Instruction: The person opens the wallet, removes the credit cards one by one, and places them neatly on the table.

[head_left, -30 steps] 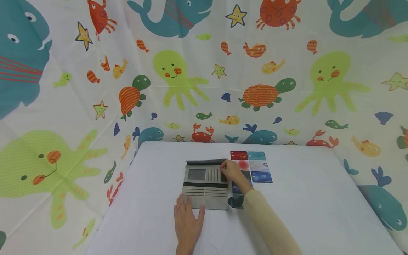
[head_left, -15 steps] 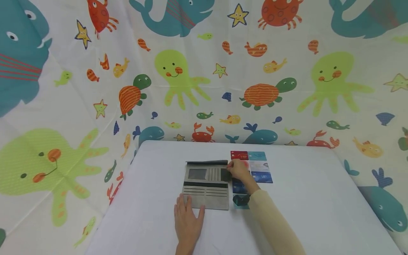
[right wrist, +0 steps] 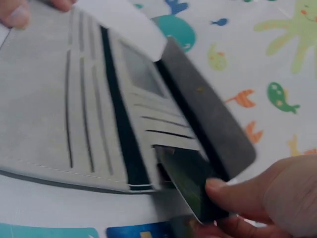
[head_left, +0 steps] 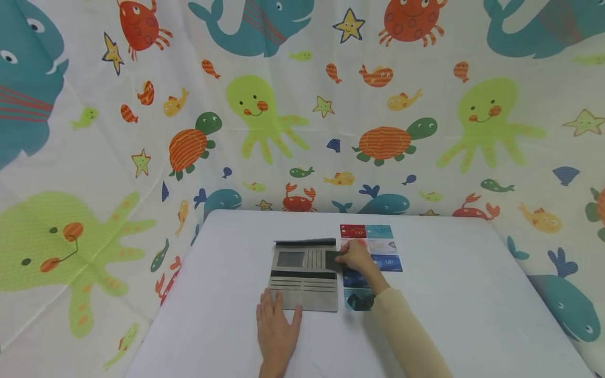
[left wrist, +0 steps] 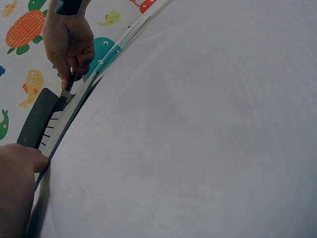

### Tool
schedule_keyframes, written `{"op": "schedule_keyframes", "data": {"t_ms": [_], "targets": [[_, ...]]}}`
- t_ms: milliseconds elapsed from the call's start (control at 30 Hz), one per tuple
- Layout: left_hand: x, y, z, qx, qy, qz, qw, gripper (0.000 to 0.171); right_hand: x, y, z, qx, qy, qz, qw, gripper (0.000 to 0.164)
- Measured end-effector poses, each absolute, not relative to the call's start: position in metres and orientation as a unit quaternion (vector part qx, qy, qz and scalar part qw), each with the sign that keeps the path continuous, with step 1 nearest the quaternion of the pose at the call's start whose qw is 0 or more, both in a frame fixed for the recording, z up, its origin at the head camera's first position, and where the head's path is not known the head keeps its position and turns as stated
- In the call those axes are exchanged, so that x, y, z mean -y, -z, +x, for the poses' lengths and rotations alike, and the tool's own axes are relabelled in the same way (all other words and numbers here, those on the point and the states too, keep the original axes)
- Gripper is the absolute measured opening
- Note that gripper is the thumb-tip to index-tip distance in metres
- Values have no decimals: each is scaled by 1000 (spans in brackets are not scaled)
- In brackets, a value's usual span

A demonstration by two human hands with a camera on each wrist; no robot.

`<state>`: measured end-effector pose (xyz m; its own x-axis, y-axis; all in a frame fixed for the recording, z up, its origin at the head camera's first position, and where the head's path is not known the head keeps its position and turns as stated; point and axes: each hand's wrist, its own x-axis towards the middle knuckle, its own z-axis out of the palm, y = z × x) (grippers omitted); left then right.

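Note:
An unfolded grey long wallet with card slots and a clear window lies on the white table. My left hand rests with extended fingers on its near left corner; in the left wrist view the thumb is at the wallet's edge. Between thumb and fingers, my right hand pinches a dark card at the wallet's right side. In the right wrist view the card slants over the end of the slot row, its far edge right at a slot. The fingers under the card are partly hidden.
Right of the wallet lie several cards in two columns, among them a red card, a teal card and a blue card. My right hand and wrist cover part of them. A patterned cloth hangs behind the table.
My right hand has moved to the right, away from the wallet's slots, and more of the dark card shows at the wallet's right edge. My left hand has stayed in place.

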<state>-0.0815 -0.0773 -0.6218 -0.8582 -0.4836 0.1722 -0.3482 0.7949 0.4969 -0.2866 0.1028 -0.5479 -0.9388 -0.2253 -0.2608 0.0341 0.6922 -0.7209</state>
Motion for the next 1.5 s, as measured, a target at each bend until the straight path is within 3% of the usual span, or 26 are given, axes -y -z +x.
{"op": "schedule_keyframes", "data": {"t_ms": [267, 467, 633, 933, 1300, 1500], "targets": [[72, 621, -86, 935, 230, 226, 150, 77, -136, 546, -292, -863, 480, -9, 158, 32], [69, 624, -90, 933, 228, 226, 164, 77, -171, 545, -292, -874, 472, 1, 118, 30], [67, 623, -91, 930, 238, 223, 171, 76, -198, 546, -287, -878, 466, 15, 109, 40], [68, 622, -91, 932, 234, 229, 158, 76, -244, 553, -275, -890, 442, 43, 100, 38], [69, 620, -91, 932, 233, 226, 159, 75, -264, 562, -266, -894, 423, 57, 136, 38], [69, 621, -91, 931, 238, 227, 160, 76, -259, 566, -262, -920, 372, 58, 113, 38]]}}
